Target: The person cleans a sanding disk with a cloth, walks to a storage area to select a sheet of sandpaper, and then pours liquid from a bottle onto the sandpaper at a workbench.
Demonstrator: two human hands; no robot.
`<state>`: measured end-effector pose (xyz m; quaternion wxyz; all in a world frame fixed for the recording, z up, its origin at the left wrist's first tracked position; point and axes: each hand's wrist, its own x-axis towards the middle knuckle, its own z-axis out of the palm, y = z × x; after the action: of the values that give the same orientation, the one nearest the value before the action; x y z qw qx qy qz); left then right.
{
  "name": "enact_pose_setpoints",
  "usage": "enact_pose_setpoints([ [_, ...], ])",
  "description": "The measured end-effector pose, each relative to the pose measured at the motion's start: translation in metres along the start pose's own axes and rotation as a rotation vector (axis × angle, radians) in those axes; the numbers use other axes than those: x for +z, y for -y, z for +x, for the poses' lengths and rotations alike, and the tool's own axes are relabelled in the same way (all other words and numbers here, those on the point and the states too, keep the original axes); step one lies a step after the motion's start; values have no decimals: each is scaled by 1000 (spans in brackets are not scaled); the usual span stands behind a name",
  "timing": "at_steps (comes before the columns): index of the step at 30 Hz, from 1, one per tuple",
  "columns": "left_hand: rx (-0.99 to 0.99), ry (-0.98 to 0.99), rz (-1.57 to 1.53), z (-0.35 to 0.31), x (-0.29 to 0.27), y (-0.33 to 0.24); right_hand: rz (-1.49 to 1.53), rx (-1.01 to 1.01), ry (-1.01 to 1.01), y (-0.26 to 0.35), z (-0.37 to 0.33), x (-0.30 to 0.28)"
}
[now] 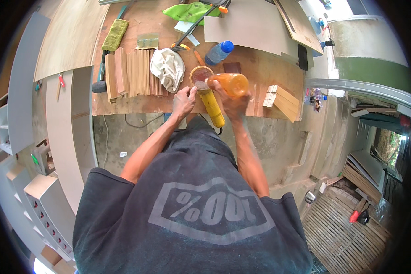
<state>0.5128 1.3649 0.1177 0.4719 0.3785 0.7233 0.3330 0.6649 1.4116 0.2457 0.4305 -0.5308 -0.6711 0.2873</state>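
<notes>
My right hand [235, 102] is wrapped round a bottle of orange liquid [235, 85], which lies tilted with its neck toward the left. Near its mouth is a round tan-rimmed disc or dish [201, 68] with a reddish-brown middle; I cannot tell which. A smaller greyish round part [200, 85] shows at its near edge. From there a yellow power tool body [212, 108] runs toward me and past the table's front edge. My left hand [185, 101] is closed beside the disc, fingertips pinched; what they hold, if anything, is hidden.
On the wooden table [255, 68] are a white cloth [167, 68], stacked wood strips [138, 71], a blue-capped bottle [219, 52], orange-tipped clamps [181, 46] and wood blocks [281, 102]. A mallet [99, 86] lies left, a phone [302, 57] right. A cable [139, 125] trails below.
</notes>
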Motion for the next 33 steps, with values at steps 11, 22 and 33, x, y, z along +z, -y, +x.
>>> enact_pose_setpoints([
  [11, 88, -37, 66, -2, -5, -10, -110, -71, -34, -8, 19, -5],
  [22, 68, -21, 75, -1, -13, -13, -107, -164, -23, -5, 39, 15],
  [33, 44, 19, 74, 2, -14, -14, -64, -88, -33, -22, 31, 8],
])
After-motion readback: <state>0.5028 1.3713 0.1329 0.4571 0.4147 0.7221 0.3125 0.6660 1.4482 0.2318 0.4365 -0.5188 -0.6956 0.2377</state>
